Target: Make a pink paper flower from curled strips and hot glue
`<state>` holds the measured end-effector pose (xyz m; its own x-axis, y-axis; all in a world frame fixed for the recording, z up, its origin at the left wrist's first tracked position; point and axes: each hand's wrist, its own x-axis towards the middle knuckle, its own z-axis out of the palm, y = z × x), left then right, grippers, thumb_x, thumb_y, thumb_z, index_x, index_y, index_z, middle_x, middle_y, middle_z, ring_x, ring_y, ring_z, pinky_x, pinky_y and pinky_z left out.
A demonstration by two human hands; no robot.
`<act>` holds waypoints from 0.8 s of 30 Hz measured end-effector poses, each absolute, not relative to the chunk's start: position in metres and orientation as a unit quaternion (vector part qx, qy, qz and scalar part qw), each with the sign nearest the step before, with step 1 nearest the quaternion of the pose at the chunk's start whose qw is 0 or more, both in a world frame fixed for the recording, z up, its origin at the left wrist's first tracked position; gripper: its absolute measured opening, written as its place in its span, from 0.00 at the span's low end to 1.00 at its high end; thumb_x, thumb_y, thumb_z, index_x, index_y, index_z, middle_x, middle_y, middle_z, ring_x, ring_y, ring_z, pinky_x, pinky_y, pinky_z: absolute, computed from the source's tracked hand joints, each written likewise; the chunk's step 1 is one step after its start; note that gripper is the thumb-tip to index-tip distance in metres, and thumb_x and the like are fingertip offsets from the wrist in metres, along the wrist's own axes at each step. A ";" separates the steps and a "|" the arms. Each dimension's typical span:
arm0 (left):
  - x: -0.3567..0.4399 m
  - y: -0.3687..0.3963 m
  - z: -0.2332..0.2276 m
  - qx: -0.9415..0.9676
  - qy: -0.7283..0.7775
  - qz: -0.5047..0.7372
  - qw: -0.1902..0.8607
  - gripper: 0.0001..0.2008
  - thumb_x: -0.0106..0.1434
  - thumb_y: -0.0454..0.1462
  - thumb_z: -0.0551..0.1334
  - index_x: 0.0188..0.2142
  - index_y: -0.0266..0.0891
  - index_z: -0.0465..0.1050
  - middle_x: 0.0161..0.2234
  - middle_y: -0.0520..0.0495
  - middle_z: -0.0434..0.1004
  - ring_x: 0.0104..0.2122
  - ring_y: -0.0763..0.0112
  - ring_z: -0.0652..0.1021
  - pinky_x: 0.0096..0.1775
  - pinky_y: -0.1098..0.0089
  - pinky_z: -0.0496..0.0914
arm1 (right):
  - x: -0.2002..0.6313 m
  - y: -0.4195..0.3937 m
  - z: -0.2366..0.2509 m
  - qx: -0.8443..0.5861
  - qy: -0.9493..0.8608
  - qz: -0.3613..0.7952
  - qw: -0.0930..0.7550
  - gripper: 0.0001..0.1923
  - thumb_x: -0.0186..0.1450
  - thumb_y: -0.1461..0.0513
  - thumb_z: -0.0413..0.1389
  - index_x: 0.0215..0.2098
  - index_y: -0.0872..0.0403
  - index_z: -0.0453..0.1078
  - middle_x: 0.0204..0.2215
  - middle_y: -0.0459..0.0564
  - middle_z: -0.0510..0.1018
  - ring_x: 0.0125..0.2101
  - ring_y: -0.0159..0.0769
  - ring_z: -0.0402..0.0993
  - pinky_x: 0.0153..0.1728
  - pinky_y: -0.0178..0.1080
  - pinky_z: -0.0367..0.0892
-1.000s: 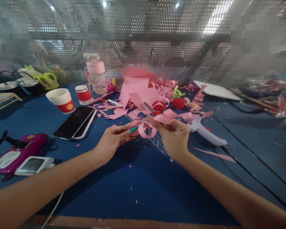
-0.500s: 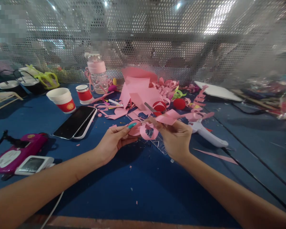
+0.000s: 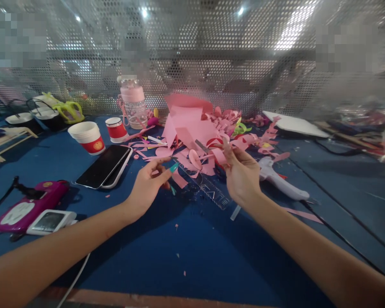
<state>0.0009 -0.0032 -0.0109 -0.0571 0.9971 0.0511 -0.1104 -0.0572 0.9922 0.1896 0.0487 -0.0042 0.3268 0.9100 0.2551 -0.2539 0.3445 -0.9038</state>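
My left hand hovers above the blue table with thumb and fingers apart, and nothing shows between them. A flat pink paper strip lies beside its fingertips. My right hand has its fingertips closed on a curled pink paper strip. Just left of that curl stands a round pink paper disc on edge; whether the two are joined I cannot tell. Between the hands lies a clear plastic stencil ruler. Behind them is a heap of pink paper with cut scraps.
A white glue gun lies right of my right hand, its cord running toward me. On the left are phones, paper cups, a purple device and a pink-lidded bottle. A perforated metal panel rises behind.
My left hand has let go of the pink disc and drawn slightly left, its fingers spreading. The right hand has shifted slightly right and turned, with the curled strip at its fingertips.
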 end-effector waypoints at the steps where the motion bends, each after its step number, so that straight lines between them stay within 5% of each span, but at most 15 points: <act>1: 0.000 -0.003 -0.011 0.493 0.474 0.559 0.469 0.16 0.51 0.37 0.65 0.41 0.41 0.72 0.24 0.55 0.71 0.19 0.79 0.71 0.27 0.75 0.68 | 0.191 0.050 -0.004 -0.405 -0.414 0.410 0.704 0.05 0.50 0.57 0.63 0.24 0.49 0.73 0.27 0.42 0.79 0.27 0.29 0.73 0.28 0.34 0.68; 7: 0.000 -0.002 -0.010 0.492 0.475 0.559 0.469 0.10 0.48 0.34 0.66 0.33 0.40 0.76 0.21 0.54 0.75 0.22 0.74 0.76 0.33 0.70 0.72 | 0.191 0.048 -0.004 -0.413 -0.431 0.420 0.683 0.06 0.52 0.56 0.61 0.26 0.49 0.74 0.28 0.43 0.79 0.26 0.28 0.72 0.27 0.34 0.67; 18: -0.005 0.007 -0.014 0.412 0.427 0.619 0.515 0.26 0.45 0.35 0.69 0.47 0.41 0.71 0.25 0.54 0.79 0.28 0.72 0.79 0.41 0.66 0.72 | 0.198 0.054 -0.008 -0.396 -0.327 0.555 0.655 0.08 0.47 0.61 0.63 0.27 0.46 0.73 0.31 0.40 0.79 0.24 0.26 0.71 0.26 0.33 0.70; 24: -0.005 0.008 -0.016 0.392 0.460 0.587 0.538 0.20 0.40 0.33 0.71 0.36 0.37 0.76 0.19 0.53 0.76 0.24 0.72 0.77 0.35 0.68 0.73 | 0.203 0.057 -0.015 -0.400 -0.420 0.528 0.620 0.05 0.50 0.57 0.60 0.27 0.47 0.71 0.35 0.42 0.77 0.31 0.30 0.73 0.26 0.34 0.69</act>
